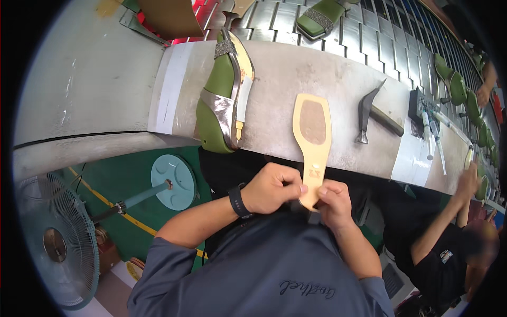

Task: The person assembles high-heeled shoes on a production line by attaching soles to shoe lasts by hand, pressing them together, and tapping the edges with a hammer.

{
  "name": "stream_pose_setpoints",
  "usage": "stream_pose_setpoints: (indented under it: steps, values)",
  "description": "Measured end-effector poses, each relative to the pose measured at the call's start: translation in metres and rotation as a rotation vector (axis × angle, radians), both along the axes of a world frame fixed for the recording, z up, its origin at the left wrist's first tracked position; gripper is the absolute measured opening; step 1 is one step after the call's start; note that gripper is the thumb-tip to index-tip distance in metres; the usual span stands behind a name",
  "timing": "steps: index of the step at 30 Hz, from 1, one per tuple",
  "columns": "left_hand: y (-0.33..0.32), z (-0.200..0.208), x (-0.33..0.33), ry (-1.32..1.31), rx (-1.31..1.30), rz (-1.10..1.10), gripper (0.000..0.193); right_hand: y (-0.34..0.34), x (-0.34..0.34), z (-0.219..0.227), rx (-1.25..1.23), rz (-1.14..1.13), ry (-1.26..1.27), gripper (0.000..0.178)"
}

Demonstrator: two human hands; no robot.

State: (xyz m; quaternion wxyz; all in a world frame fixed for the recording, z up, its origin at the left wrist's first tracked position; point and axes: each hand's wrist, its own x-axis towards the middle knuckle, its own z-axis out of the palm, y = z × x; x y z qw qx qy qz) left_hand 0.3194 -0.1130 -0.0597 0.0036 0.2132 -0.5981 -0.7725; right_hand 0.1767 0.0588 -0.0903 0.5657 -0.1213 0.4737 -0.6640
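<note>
A beige insole (pixel 312 158) with a brownish oval patch on its wide end lies over the bench's front edge. Both my hands pinch its narrow end, close to my body. My left hand (pixel 271 188) has thumb and bent fingers on the left edge, and my right hand (pixel 336 202) grips the right edge. Left of the insole, a green shoe last (pixel 215 134) rests on its side on the bench, with silver straps and a sole fitted to it. To the right lies a hammer (pixel 365 111) with a dark head and handle.
Slim tools (pixel 429 134) and a dark block stand at the bench's right. Behind the bench runs a metal slat conveyor (pixel 359 31) carrying green lasts (pixel 322 20). A fan (pixel 58 245) stands lower left. Another person's hand (pixel 467 182) works at the far right.
</note>
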Motion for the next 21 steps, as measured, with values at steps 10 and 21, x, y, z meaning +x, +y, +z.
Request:
stream_pose_setpoints:
  steps: [10,21]
  values:
    - [-0.122,0.076,-0.019,0.03,-1.208,0.659,0.035,-0.069,-0.056,0.048,-0.004,-0.096,0.147,0.035]
    - [-0.176,0.078,-0.054,0.069,-0.858,0.491,0.062,-0.083,-0.061,0.032,-0.077,-0.079,0.3,0.019]
